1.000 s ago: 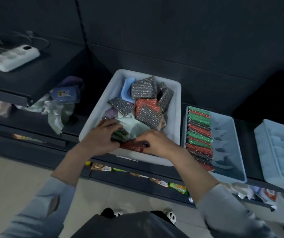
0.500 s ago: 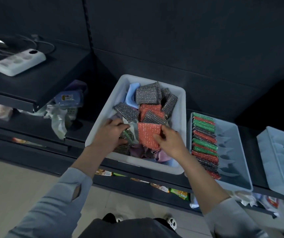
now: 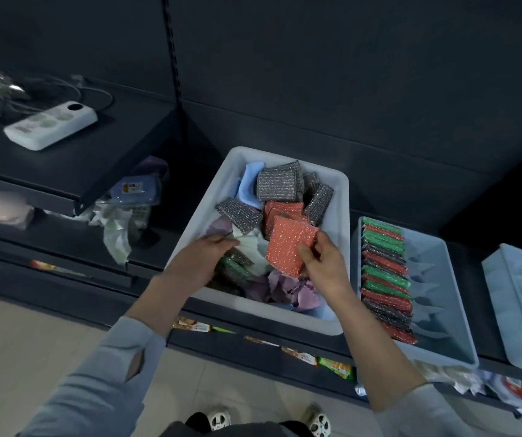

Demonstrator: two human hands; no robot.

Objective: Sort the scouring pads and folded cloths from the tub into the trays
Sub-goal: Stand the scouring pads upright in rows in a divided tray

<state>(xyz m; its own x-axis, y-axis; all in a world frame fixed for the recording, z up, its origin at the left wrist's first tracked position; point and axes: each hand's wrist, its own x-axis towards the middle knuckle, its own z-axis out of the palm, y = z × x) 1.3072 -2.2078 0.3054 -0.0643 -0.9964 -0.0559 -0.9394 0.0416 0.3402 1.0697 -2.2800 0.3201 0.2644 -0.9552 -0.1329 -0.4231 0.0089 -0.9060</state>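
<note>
The tub (image 3: 340, 247) sits on the shelf (image 3: 461, 257). Right of the tub: one tray (image 3: 442, 310), holding a pad row (image 3: 385, 279); further right, a second tray (image 3: 518, 307).

right hand (image 3: 322, 266) pinches red pad (image 3: 289, 246) over tub (image 3: 341, 216) — left hand (image 3: 201, 260) among cloths

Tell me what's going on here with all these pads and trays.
A person is sorting a tub of scouring pads and cloths. The right hand pinches a red pad lifted above the pile, while the left hand reaches into the tub's contents. The near tray already holds a row of pads; the far tray shows none.
</note>
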